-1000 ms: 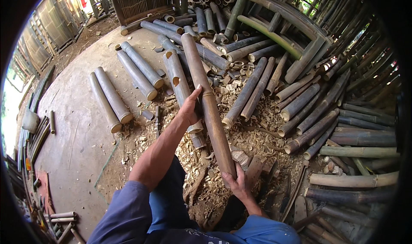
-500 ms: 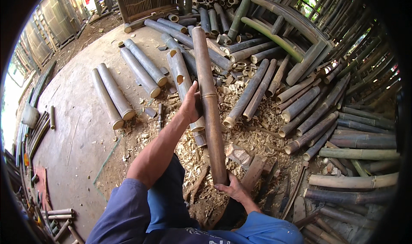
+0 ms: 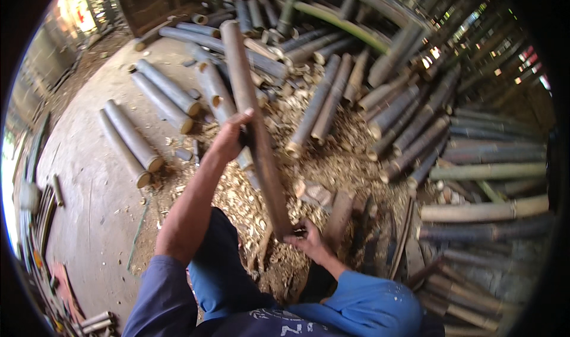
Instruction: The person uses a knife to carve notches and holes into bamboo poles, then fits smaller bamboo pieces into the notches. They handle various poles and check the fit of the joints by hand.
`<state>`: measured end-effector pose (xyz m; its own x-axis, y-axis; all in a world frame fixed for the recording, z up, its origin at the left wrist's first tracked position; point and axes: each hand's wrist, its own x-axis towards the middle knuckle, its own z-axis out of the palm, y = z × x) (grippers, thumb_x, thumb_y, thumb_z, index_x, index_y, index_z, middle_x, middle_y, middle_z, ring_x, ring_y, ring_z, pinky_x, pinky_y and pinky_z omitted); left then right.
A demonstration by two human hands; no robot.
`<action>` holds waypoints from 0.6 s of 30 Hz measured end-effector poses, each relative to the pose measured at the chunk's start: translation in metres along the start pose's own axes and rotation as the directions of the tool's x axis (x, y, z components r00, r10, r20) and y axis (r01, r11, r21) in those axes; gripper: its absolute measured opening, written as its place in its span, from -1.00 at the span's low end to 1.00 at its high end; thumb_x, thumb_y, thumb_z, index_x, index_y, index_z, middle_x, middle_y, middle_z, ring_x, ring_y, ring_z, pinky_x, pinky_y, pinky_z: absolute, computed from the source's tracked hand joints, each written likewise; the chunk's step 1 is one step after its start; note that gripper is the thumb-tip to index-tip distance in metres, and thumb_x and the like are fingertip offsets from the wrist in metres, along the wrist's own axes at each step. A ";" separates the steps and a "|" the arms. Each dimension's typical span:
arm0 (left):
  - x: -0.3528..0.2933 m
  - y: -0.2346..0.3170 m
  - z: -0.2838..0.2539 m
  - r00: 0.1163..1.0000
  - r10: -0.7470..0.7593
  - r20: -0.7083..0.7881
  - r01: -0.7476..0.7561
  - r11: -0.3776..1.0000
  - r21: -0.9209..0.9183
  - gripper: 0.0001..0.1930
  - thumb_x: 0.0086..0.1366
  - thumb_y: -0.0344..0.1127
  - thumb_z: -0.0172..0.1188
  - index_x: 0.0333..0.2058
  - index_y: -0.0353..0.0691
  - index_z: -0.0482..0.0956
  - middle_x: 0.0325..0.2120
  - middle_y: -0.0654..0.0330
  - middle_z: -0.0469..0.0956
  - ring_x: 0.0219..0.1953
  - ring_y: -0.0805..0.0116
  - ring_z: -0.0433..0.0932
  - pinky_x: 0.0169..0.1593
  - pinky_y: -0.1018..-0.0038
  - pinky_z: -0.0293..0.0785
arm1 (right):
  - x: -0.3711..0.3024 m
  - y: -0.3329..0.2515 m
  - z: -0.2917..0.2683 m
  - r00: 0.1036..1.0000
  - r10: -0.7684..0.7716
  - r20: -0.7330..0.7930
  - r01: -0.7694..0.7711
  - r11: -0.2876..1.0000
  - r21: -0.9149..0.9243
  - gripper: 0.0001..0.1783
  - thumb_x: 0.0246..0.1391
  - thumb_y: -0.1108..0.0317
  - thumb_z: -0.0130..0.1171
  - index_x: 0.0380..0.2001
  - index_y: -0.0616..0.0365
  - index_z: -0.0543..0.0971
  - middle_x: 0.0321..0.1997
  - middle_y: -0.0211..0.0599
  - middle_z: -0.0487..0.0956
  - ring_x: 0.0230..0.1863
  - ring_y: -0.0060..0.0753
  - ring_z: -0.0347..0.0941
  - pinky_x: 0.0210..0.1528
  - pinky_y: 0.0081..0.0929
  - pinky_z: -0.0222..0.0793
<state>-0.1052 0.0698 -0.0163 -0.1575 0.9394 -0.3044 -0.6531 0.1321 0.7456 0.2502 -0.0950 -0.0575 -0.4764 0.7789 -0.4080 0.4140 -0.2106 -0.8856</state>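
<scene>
A long brown bamboo tube (image 3: 255, 123) is held tilted over the pile of shavings, its far end leaning left and its near end close to my legs. My left hand (image 3: 228, 140) is wrapped around its middle, just by the joint. At the lower end, my right hand (image 3: 312, 243) has its thumb and fingers on the rim; the picture is somewhat blurred there. Behind my left hand, a bamboo tube with notches cut in it (image 3: 211, 85) lies on the ground, partly covered by the held one.
Pale wood shavings (image 3: 338, 159) cover the ground ahead. Paired bamboo tubes (image 3: 133, 135) lie on the concrete floor (image 3: 77, 188) at left. Several stacked tubes (image 3: 409, 123) line the right side. A wooden block (image 3: 339, 215) stands near my right hand. A bamboo frame (image 3: 380, 16) sits at the back.
The view has turned, so the surroundings sit further left and higher. Both hands still hold the bamboo tube, which now tilts more; the right-hand fingers have shifted at its lower end.
</scene>
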 end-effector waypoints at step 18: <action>0.009 0.017 -0.020 0.977 -0.103 -0.186 0.093 0.994 -0.062 -0.36 0.22 0.00 0.44 0.10 -0.38 0.52 -0.04 -0.05 0.60 -0.01 0.02 0.60 0.17 0.14 0.54 | -0.006 -0.026 0.004 0.990 -0.125 0.061 0.080 0.872 0.483 -0.38 0.06 -0.18 0.44 -0.15 0.16 0.56 -0.15 -0.33 0.50 -0.08 -0.45 0.40 0.03 -0.44 0.32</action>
<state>-0.1329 0.0740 -0.0182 -0.2241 0.8457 -0.4843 -0.7096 0.1991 0.6759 0.2396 -0.0966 -0.0327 -0.5711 0.7613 -0.3070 -0.0520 -0.4068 -0.9120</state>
